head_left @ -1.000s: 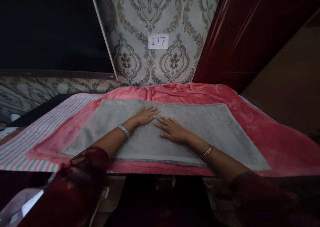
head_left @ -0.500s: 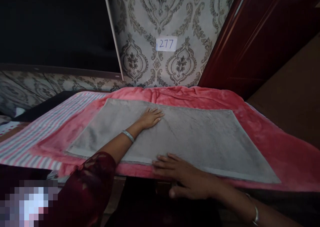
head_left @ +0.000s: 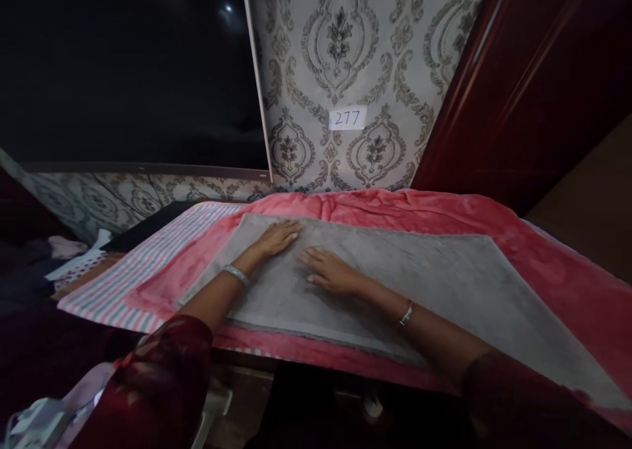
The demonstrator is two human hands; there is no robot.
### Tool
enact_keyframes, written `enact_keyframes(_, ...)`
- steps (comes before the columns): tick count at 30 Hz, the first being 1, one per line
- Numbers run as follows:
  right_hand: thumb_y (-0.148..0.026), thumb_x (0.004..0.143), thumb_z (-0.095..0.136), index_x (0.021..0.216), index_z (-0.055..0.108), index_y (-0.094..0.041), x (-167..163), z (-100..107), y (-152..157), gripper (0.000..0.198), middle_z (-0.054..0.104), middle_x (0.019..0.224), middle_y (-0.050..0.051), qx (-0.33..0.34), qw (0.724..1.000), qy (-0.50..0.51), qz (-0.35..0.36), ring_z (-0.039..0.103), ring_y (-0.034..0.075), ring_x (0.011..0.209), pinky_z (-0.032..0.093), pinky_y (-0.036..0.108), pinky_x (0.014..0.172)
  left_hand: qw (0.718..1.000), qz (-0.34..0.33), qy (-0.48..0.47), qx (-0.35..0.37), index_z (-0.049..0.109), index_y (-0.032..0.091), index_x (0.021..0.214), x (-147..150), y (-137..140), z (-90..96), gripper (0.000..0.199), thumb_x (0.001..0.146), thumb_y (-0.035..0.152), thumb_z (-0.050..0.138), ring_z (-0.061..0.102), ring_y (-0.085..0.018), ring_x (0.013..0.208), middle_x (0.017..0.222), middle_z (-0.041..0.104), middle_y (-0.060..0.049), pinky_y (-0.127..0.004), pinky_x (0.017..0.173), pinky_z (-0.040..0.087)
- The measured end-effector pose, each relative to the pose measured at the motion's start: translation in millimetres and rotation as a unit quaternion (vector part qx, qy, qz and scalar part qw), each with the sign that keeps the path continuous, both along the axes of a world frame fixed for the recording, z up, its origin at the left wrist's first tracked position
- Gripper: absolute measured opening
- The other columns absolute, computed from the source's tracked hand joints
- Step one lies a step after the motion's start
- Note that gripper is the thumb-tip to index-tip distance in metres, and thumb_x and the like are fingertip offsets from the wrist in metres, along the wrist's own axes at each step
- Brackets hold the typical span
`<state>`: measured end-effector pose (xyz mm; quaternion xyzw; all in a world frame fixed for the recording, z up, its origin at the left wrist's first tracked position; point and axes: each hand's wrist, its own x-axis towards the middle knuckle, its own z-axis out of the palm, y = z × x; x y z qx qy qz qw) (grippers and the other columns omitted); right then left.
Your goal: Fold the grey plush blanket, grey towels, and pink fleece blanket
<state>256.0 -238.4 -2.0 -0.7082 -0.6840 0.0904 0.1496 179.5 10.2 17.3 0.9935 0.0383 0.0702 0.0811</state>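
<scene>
Cloth (head_left: 419, 284), grey and short-napped, is lying spread out beneath my hands, spanning 4 round to 8 o'clock in the head view, reading the clock from the centre of that view. Left hand (head_left: 277, 237) is resting palm down at 8 o'clock, near the cloth's far edge, fingers extended and pointing toward 2. Right hand (head_left: 330, 271) is lying close by, a little before 6 o'clock, palm down, fingers stretched toward 10, thumb standing apart. Neither hand is gripping anything; both are staying flat-fingered. How firmly the right palm is bearing on the nap, I cannot tell. The hands are keeping a gap between them.

Silver bracelet (head_left: 237, 274) is circling my left wrist; thin bangle (head_left: 407, 313) is circling the right, near 4. Pink blanket (head_left: 582, 304) is lying under the cloth, bunching into folds along the far side. Striped sheet (head_left: 128, 274) is showing from under the blanket between 8 and 9. Dark screen (head_left: 133, 74) is filling 10 o'clock, red door-like panel (head_left: 513, 87) is slanting at 2, and white card (head_left: 348, 118) marked 277 is hanging on patterned wallpaper (head_left: 340, 47) near 1.
</scene>
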Motion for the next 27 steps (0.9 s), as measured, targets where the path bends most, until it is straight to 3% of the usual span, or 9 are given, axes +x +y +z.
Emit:
enact_keyframes(4, -0.057, 0.103, 0.042, 0.159, 0.035, -0.028, -3, -9, 18, 0.063, 0.016, 0.168, 0.010, -0.015, 0.999, -0.047, -0.007, 0.010, 0.033, 0.155, 0.008, 0.059, 0.123, 0.997, 0.062, 0.039, 0.023, 0.043, 0.032, 0.153, -12, 1, -18.1, 0.050, 0.104, 0.038, 0.033, 0.026, -0.028, 0.153, 0.165, 0.033, -0.005, -0.059, 0.121, 0.022)
enact_keyframes(8, -0.060, 0.102, 0.043, 0.159, 0.033, -0.029, -17, -14, 10, 0.066, 0.013, 0.168, 0.010, -0.021, 0.999, -0.045, 0.000, 0.005, 0.034, 0.155, 0.002, 0.062, 0.122, 0.998, 0.058, 0.022, 0.031, 0.046, 0.033, 0.152, -14, -1, -27.6, 0.049, 0.104, 0.037, 0.033, 0.027, -0.027, 0.153, 0.164, 0.034, -0.004, -0.058, 0.121, 0.023)
enact_keyframes(15, -0.069, 0.097, 0.048, 0.162, 0.025, -0.028, -83, -3, -36, 0.080, 0.008, 0.168, 0.011, -0.054, 0.981, 0.086, 0.165, 0.005, 0.031, 0.156, 0.000, 0.058, 0.123, 0.998, 0.056, 0.011, 0.020, 0.047, 0.032, 0.151, -17, -7, -27.2, 0.049, 0.105, 0.037, 0.032, 0.028, -0.028, 0.153, 0.164, 0.036, -0.004, -0.059, 0.121, 0.023)
enact_keyframes(18, -0.070, 0.095, 0.050, 0.160, 0.032, -0.027, -100, 8, -56, 0.080, 0.016, 0.167, 0.012, -0.073, 0.962, 0.166, 0.205, 0.012, 0.031, 0.155, 0.006, 0.056, 0.125, 0.997, 0.069, -0.014, 0.035, 0.053, 0.026, 0.146, -21, -15, -26.7, 0.047, 0.104, 0.033, 0.035, 0.038, -0.025, 0.148, 0.158, 0.045, -0.008, -0.050, 0.120, 0.030)
enact_keyframes(21, -0.065, 0.099, 0.047, 0.158, 0.037, -0.029, -93, 12, -67, 0.070, 0.028, 0.165, 0.009, -0.060, 0.959, 0.217, 0.172, 0.020, 0.027, 0.154, 0.016, 0.051, 0.125, 0.993, 0.099, -0.027, 0.053, 0.060, 0.023, 0.139, -28, -17, -22.7, 0.042, 0.102, 0.030, 0.040, 0.048, -0.022, 0.139, 0.148, 0.056, -0.010, -0.040, 0.116, 0.036)
enact_keyframes(27, -0.065, 0.101, 0.036, 0.153, 0.048, -0.026, -26, -11, -83, 0.066, 0.038, 0.160, 0.008, -0.001, 0.983, 0.182, 0.007, 0.030, 0.028, 0.150, 0.024, 0.054, 0.124, 0.971, 0.232, -0.023, 0.049, 0.058, 0.022, 0.139, -87, 8, -15.2, 0.043, 0.099, 0.036, 0.048, 0.046, -0.030, 0.138, 0.147, 0.053, -0.014, -0.048, 0.113, 0.038)
